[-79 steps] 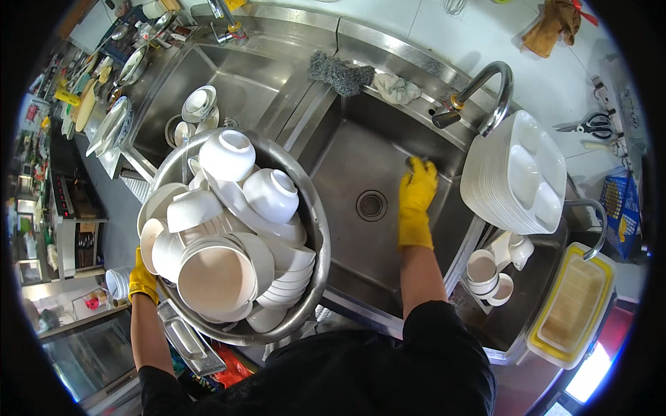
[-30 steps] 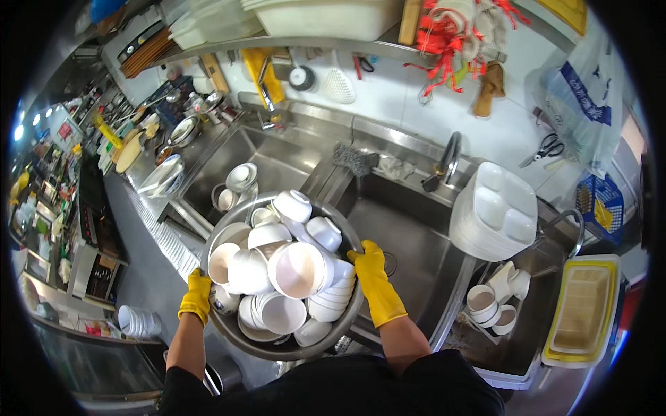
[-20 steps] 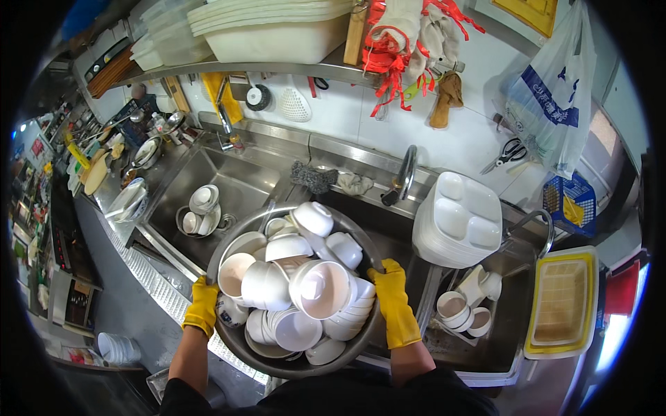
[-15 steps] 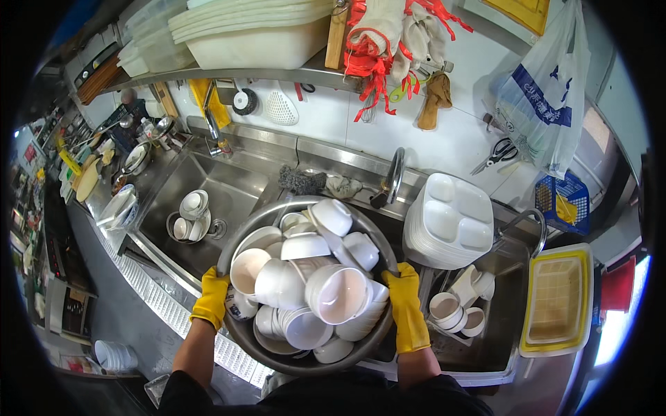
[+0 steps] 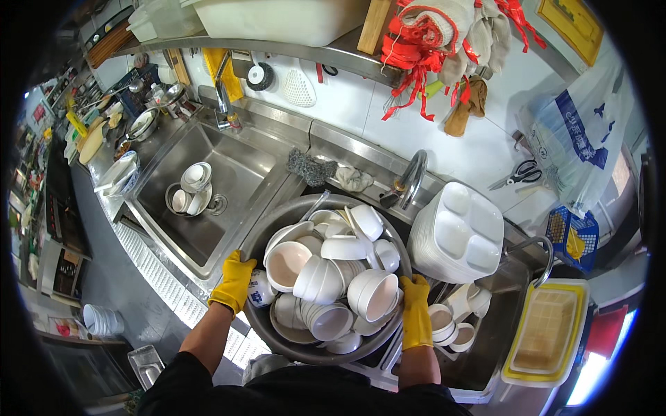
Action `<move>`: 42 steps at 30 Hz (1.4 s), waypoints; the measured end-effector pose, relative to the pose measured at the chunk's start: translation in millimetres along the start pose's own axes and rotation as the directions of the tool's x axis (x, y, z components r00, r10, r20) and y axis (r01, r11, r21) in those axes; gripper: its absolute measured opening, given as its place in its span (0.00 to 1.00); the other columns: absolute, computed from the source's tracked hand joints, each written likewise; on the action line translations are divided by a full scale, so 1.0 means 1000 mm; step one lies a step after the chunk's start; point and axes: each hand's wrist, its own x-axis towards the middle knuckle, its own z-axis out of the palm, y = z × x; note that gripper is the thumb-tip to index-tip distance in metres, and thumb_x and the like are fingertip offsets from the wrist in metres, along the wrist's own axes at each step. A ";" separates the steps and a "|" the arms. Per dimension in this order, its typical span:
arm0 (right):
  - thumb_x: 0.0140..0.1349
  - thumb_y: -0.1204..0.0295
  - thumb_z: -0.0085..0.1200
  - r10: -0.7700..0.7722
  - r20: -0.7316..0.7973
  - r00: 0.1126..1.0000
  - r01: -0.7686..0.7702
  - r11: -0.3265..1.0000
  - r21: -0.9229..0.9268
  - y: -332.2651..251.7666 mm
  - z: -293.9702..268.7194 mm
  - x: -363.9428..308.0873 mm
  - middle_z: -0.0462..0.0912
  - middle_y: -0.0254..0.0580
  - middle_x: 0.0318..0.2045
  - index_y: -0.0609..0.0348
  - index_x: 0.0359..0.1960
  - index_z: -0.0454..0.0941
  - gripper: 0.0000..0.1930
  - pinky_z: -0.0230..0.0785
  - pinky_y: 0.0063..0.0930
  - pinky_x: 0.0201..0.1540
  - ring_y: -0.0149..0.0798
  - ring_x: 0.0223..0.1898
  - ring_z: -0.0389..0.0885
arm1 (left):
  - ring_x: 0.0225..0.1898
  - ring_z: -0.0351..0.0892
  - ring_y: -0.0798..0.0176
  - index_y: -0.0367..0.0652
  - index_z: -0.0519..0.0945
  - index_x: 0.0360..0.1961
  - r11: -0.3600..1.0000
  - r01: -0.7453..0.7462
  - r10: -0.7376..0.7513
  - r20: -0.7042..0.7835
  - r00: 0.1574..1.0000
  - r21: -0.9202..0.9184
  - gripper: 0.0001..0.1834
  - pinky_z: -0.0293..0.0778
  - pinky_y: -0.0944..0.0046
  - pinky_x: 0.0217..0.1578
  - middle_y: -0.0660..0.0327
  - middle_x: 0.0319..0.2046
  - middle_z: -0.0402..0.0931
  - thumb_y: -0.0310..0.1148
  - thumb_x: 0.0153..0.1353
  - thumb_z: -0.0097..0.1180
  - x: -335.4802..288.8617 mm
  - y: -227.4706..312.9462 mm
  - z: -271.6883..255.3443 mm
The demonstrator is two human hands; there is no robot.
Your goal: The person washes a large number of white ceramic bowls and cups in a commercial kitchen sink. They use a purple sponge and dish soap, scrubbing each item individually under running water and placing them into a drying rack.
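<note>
A wide grey metal basin (image 5: 295, 350) is in front of me, heaped with white bowls (image 5: 319, 281) and other white dishes. My left hand (image 5: 234, 281), in a yellow rubber glove, grips its left rim. On the opposite side my right hand (image 5: 416, 312), gloved alike, holds the right rim. Both sets of fingers are closed and partly hidden at the rim. What bears the basin's weight underneath cannot be seen. Just beyond my right hand rises a tall stack of white compartment trays (image 5: 458, 236).
The left sink (image 5: 246, 159) contains a few small dishes (image 5: 195, 182). White cups (image 5: 444, 322) sit in the right sink (image 5: 475, 367). Behind the basin are a curved tap (image 5: 416, 173) and dark scouring pads (image 5: 310, 168). A yellow-rimmed tub (image 5: 548, 333) stands at right; gloves (image 5: 437, 28) hang above.
The view has shifted and turned slightly. The basin, with both hands still on its rim, now sits a little farther right and closer to the tray stack. One of its bowls has tipped.
</note>
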 end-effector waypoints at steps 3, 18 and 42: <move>0.58 0.66 0.66 0.027 0.037 0.999 -0.022 0.989 -0.149 -0.015 0.002 0.002 0.83 0.41 0.28 0.68 0.37 0.84 0.15 0.72 0.35 0.31 0.35 0.28 0.78 | 0.53 0.84 0.42 0.30 0.79 0.58 0.999 -0.038 0.038 -0.044 0.998 0.004 0.33 0.77 0.55 0.52 0.40 0.50 0.83 0.38 0.53 0.70 0.005 -0.018 0.008; 0.63 0.60 0.65 0.242 0.016 0.970 -0.242 0.962 0.124 0.000 0.040 0.023 0.84 0.51 0.45 0.75 0.51 0.80 0.26 0.75 0.35 0.45 0.42 0.42 0.82 | 0.45 0.86 0.43 0.34 0.79 0.58 0.996 0.002 0.004 -0.075 0.997 0.084 0.28 0.79 0.55 0.45 0.41 0.45 0.84 0.37 0.59 0.66 -0.027 0.028 0.025; 0.69 0.61 0.59 0.250 0.227 0.941 -0.263 0.964 0.029 0.014 0.087 0.069 0.85 0.50 0.47 0.70 0.53 0.80 0.22 0.75 0.34 0.50 0.43 0.47 0.82 | 0.50 0.84 0.44 0.40 0.79 0.56 0.888 0.449 -0.452 -0.012 0.892 -0.100 0.21 0.78 0.54 0.49 0.45 0.46 0.84 0.37 0.64 0.62 -0.058 0.006 0.096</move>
